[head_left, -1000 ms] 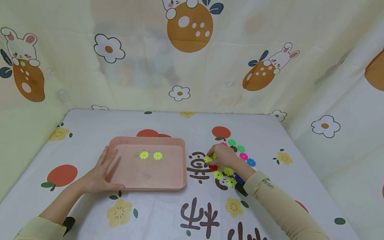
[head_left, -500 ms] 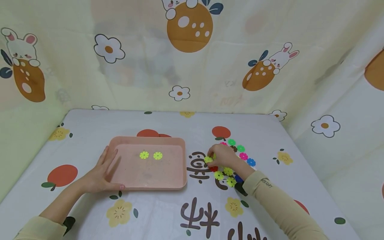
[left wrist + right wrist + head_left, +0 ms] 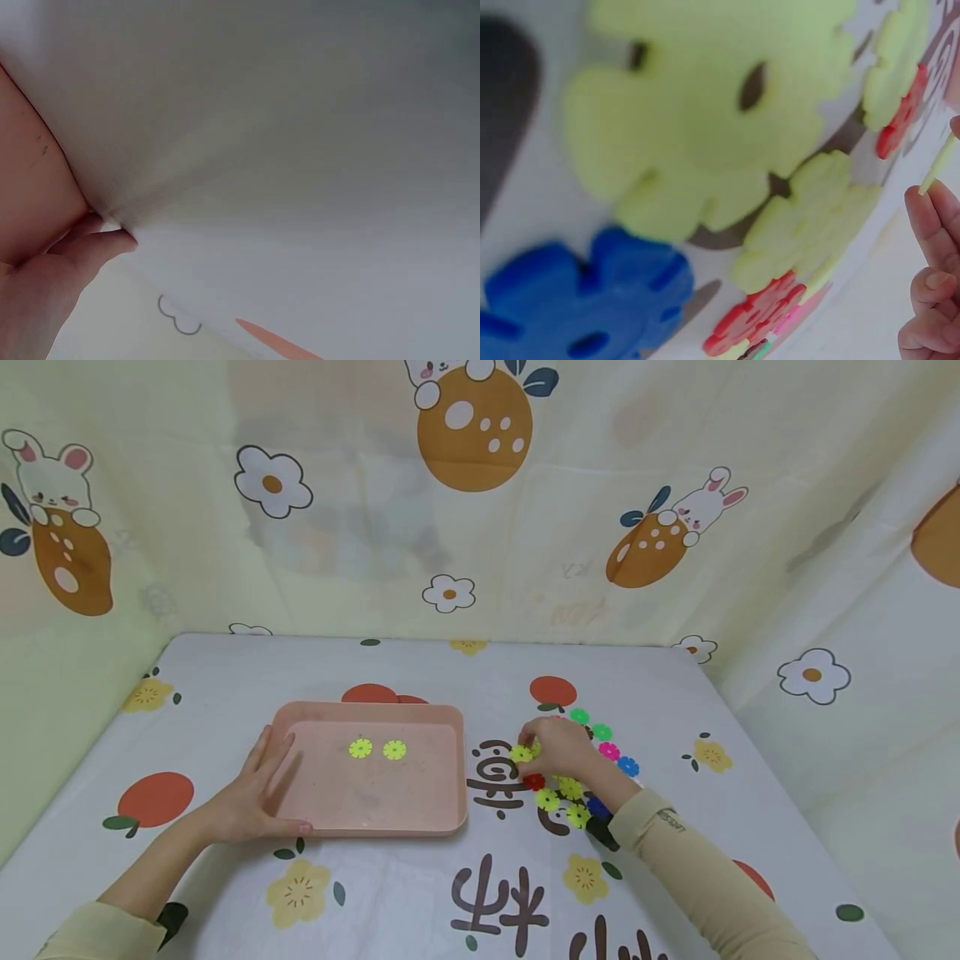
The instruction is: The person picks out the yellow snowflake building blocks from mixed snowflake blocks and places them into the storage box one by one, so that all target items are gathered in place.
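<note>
The left hand [image 3: 243, 802] lies at the tray's eight o'clock, its fingers spread and straight along the left wall, its thumb against the near rim. That seems a sound brace: light pressure should stop the tray [image 3: 367, 810] sliding without tipping it. At the tray's three o'clock, the right hand [image 3: 558, 749] pinches a yellow flower piece [image 3: 521, 753] above the worktop [image 3: 405, 885], fingers narrow on its thin edge; whether a second is held behind it, I cannot tell. A grip at the rim, kept gentle, should leave the piece's face free and let one be parted from another.

The tray, peach-coloured and shallow, holds two yellow discs lying flat, side by side and apart: one near twelve o'clock of its middle [image 3: 361, 748], the other towards one or two [image 3: 394, 749]. The loose pieces lie on the worktop instead: around the right hand, a red piece [image 3: 534, 782] at seven o'clock, more yellow pieces [image 3: 546, 798] near six, green pieces [image 3: 579, 716] at one, a pink piece [image 3: 609, 750] at three and a light-blue piece [image 3: 627, 766] just past it.
</note>
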